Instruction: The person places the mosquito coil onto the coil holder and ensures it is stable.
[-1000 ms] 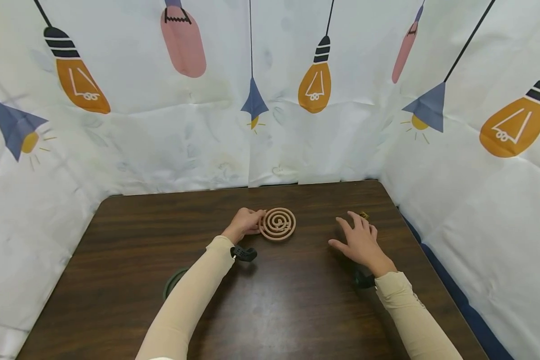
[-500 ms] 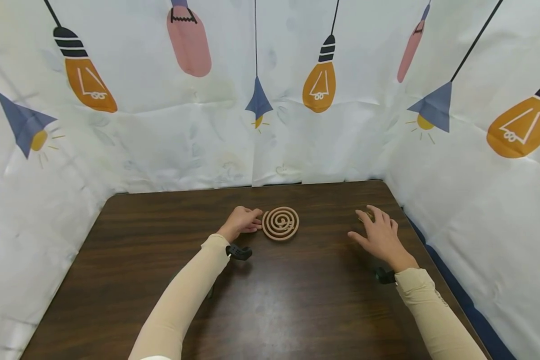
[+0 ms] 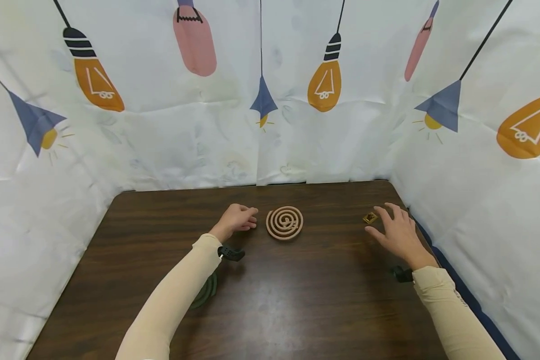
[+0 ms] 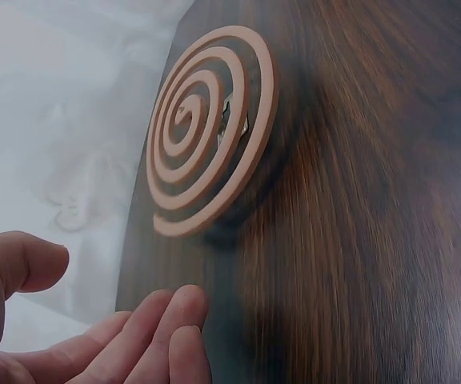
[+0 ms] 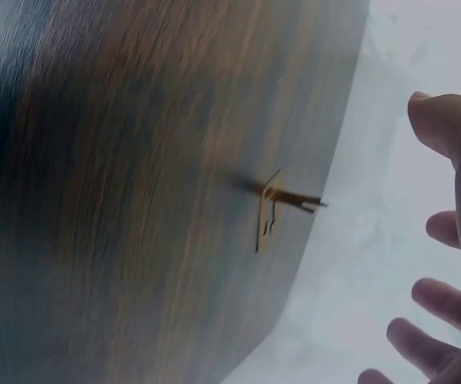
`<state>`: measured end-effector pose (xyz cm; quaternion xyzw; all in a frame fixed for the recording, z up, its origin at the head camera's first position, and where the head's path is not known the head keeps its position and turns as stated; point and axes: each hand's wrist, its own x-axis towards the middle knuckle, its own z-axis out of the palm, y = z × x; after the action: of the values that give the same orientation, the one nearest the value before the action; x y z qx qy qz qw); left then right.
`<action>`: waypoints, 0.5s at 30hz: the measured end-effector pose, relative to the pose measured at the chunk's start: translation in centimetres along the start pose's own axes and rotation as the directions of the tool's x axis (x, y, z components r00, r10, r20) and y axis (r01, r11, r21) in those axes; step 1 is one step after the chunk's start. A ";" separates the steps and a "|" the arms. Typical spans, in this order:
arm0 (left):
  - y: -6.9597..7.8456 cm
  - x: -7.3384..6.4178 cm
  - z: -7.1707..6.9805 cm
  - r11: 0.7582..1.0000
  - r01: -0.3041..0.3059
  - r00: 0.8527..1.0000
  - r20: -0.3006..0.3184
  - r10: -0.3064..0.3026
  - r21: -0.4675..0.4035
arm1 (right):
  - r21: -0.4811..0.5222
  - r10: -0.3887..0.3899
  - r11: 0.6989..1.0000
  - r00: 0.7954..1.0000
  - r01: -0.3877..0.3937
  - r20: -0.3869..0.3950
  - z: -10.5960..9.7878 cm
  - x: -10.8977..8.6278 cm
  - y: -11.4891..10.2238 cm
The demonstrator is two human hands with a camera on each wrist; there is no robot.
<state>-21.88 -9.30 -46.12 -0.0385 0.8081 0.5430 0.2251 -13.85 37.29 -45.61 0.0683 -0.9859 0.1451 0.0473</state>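
Observation:
A tan mosquito coil [image 3: 284, 223] sits slightly raised near the back middle of the table, casting a shadow. In the left wrist view, a bit of shiny metal [image 4: 229, 120] shows behind the rings of the coil. My left hand [image 3: 236, 219] is just left of the coil, thumb and fingers apart with nothing between them. On the right, a small gold metal coil stand [image 3: 370, 218] lies on the table, its thin prong [image 5: 298, 200] sticking up. Close beside this stand hovers my right hand [image 3: 400, 235], fingers spread and holding nothing.
Partly hidden under the left forearm is a green coil [image 3: 204, 292]. The dark wooden table [image 3: 297, 305] has white printed cloth [image 3: 198, 150] hanging behind it and on both sides.
My left hand has let go of the tan coil and drawn back left. My right hand has shifted right, past the gold stand. The view has turned slightly left.

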 end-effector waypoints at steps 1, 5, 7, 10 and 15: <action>0.0 -0.1 -0.2 1.000 -0.001 1.000 -0.002 0.001 0.004 | 0.001 0.001 1.000 1.000 -0.001 0.000 0.0 0.0 0.2; 0.0 -0.9 -1.1 0.999 -0.025 1.000 -0.012 0.026 0.046 | -0.001 -0.003 1.000 1.000 0.003 -0.003 -0.1 0.2 0.9; 0.0 -1.4 -1.5 0.996 -0.038 0.999 -0.016 0.040 0.076 | -0.003 -0.007 1.000 1.000 0.007 -0.003 0.0 0.3 1.2; -0.2 -2.1 -2.1 0.991 -0.047 0.999 -0.018 0.050 0.126 | 0.004 -0.005 1.000 1.000 0.005 0.007 0.0 0.4 1.7; -0.6 -3.5 -3.4 0.983 -0.047 0.998 -0.026 0.053 0.177 | 0.038 0.008 0.999 0.999 -0.010 0.054 0.3 0.8 2.3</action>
<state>-19.65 -13.26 -44.15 -0.0064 0.8572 0.4740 0.2015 -15.03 39.31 -46.41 0.0688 -0.9841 0.1625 0.0189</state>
